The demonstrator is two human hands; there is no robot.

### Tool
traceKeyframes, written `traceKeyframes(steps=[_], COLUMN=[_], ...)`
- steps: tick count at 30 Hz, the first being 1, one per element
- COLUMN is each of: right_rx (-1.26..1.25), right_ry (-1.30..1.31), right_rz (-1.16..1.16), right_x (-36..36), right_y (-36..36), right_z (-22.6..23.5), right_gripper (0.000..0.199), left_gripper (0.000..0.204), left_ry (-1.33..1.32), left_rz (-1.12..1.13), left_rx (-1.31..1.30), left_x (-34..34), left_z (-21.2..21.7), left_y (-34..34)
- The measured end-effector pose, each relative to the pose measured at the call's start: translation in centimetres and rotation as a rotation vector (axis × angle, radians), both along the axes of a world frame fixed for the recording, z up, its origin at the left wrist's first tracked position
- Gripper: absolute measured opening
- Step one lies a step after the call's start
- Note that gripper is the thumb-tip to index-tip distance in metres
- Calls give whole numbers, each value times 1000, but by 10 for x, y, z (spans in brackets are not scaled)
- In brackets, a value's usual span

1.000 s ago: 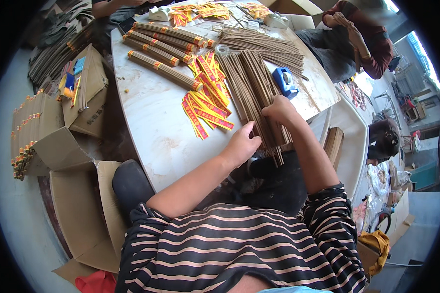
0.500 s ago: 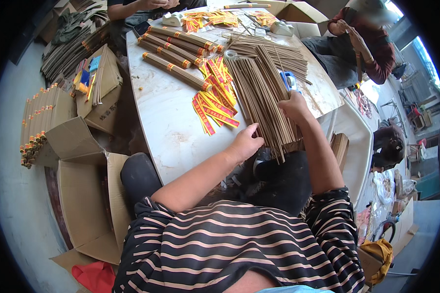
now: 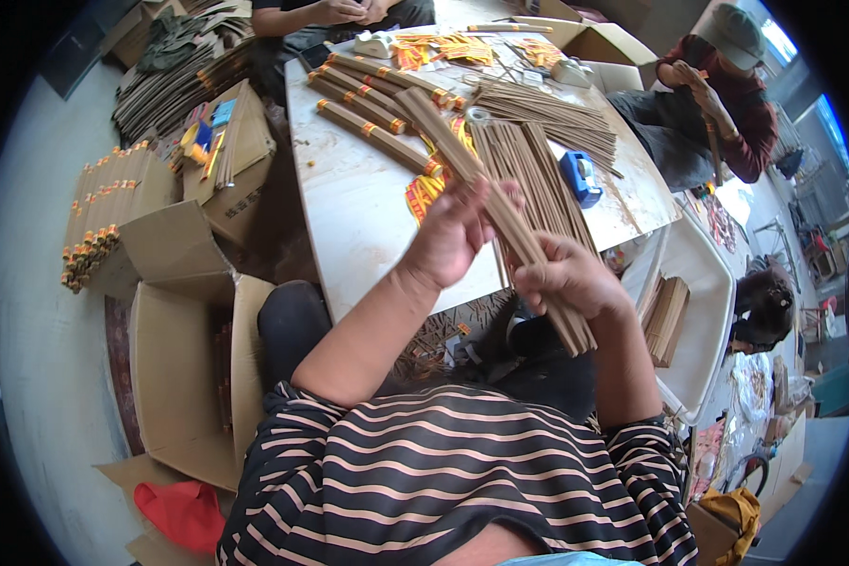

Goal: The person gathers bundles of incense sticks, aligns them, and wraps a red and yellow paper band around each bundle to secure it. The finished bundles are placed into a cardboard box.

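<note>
Head view: the person's two hands at the near edge of a white surface [image 3: 344,231]. A bundle of brown sticks [image 3: 511,229] is held in the air at a slant, its upper end toward the far left and its lower end toward the near right. The left hand [image 3: 455,236], palm turned upward and slightly blurred, curls around the middle of the bundle, with fingertips showing past its right side. The right hand [image 3: 575,275] is closed around the lower part, leaving the near tips protruding below the fist.

Behind the held bundle, loose sticks [image 3: 549,174] lie on the surface, with a blue tape dispenser [image 3: 581,181] just to their right. Red and yellow labels [image 3: 424,196] are partly hidden by the bundle; banded bundles [image 3: 373,135] lie beyond them, to the left. A second heap of sticks [image 3: 552,118] is spread farther back, near a roll of tape [image 3: 478,115].

At right, a white tray [image 3: 698,373] contains more brown sticks [image 3: 667,321]. At left stands a cardboard box [image 3: 181,368] with raised flaps, and near it a red cloth [image 3: 181,516]. A co-worker in a dark red sleeve [image 3: 753,146] sits at the far right.
</note>
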State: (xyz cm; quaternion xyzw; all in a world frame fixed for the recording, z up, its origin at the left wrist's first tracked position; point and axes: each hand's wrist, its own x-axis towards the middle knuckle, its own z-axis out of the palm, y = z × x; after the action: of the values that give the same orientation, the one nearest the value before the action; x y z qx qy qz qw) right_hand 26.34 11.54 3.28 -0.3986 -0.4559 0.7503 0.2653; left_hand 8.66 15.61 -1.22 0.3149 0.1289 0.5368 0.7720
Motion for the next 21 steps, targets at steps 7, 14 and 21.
traceKeyframes(steps=[7,14,21], right_rx=[270,530,582], right_ry=[38,-18,59], right_rz=[118,51,7], right_x=[-75,-136,-155], right_y=[-4,34,44], right_z=[-21,-12,-52], right_gripper=[27,27,23], left_gripper=[12,20,18], left_ry=[38,346,441], left_rz=[258,529,452], left_rx=[123,367,329], left_x=[-63,-84,-103], left_z=[82,109,93], left_y=[-1,-11,-5])
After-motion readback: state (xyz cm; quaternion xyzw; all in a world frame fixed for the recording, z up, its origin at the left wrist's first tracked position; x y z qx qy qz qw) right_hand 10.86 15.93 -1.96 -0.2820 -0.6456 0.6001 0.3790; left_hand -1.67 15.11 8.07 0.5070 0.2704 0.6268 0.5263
